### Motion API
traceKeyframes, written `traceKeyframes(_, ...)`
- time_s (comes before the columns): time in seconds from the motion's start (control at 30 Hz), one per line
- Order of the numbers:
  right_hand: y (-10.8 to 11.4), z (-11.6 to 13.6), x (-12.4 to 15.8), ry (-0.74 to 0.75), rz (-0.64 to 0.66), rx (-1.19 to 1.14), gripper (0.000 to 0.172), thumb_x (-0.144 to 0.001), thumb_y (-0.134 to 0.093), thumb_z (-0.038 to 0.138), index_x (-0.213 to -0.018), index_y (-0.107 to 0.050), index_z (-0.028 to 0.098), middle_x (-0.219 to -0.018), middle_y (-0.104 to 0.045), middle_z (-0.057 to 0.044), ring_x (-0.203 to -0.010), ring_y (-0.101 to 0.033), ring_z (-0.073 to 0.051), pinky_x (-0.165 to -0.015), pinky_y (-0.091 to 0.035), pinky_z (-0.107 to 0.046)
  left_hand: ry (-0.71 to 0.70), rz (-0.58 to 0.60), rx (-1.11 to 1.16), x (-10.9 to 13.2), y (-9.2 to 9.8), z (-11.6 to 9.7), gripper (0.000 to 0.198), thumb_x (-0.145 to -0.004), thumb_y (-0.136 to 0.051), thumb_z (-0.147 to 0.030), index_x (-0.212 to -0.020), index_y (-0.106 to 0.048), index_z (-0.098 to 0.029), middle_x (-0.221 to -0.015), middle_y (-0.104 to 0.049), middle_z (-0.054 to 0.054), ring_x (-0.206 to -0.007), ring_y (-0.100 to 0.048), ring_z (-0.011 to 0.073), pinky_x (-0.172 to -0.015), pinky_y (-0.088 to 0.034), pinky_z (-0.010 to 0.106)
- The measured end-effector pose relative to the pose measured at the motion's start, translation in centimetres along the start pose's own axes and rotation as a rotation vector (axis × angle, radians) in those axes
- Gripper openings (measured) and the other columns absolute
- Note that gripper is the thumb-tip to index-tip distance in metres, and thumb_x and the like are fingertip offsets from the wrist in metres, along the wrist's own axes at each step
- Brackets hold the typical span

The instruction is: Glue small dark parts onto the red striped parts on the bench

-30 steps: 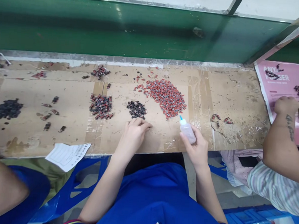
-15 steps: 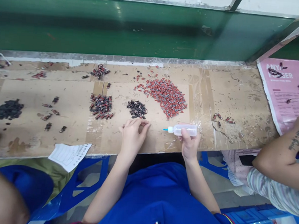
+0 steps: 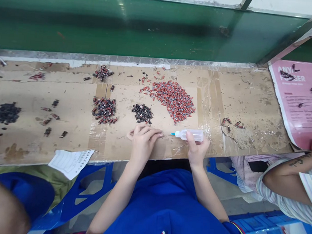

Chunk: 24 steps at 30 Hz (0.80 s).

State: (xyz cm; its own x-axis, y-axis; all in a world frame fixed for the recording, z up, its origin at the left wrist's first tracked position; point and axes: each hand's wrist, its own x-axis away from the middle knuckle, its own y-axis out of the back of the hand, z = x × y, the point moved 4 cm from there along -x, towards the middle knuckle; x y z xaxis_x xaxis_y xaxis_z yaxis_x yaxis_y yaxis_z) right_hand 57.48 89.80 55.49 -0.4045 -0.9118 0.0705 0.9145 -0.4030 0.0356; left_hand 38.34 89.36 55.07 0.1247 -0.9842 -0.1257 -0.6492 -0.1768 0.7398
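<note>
"What does the right hand (image 3: 198,148) have?"

"From my seat far away, I see it holding the clear bottle (image 3: 197,134) sideways. The blue tip (image 3: 173,134) points left."

"And the left hand (image 3: 143,137)?"

"Its fingers are bunched close together, near the tip. I can't tell if they pinch anything."

"Where's the bottle?"

"Over the near part of the cardboard (image 3: 125,147), nearer than the red pile (image 3: 174,101). The dark pile (image 3: 142,113) sits just past the left hand."
</note>
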Motion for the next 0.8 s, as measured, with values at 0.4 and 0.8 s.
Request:
traceKeyframes(0.4, -1.8, 0.0, 0.7, -0.007, 0.111, 0.107, 0.026, -0.07, -0.071, 0.043, -0.065, -0.064, 0.019, -0.061, -0.068, -0.002, -0.058, -0.062, -0.017, -0.055, -0.049, -0.028, -0.043, 0.075, -0.085, 0.4, 0.6, 0.3, 0.012, -0.087, -0.065, -0.029, -0.087, -0.077, -0.032, -0.095, -0.075, 0.004, -0.098, -0.059, 0.0249, -0.09, -0.029, 0.047)
traceKeyframes(0.8, -1.9, -0.8, 0.8, -0.029, 0.145, 0.127, 0.028, -0.071, -0.072, 0.043, -0.068, -0.065, 0.017, -0.064, -0.068, -0.002, -0.058, -0.061, -0.016, -0.056, -0.049, -0.027, -0.033, 0.091, -0.078, 0.2, 0.4, 0.5, 0.014, -0.087, -0.065, -0.029, -0.08, -0.076, -0.032, -0.086, -0.075, 0.003, -0.095, -0.058, 0.0246, -0.089, -0.028, 0.047)
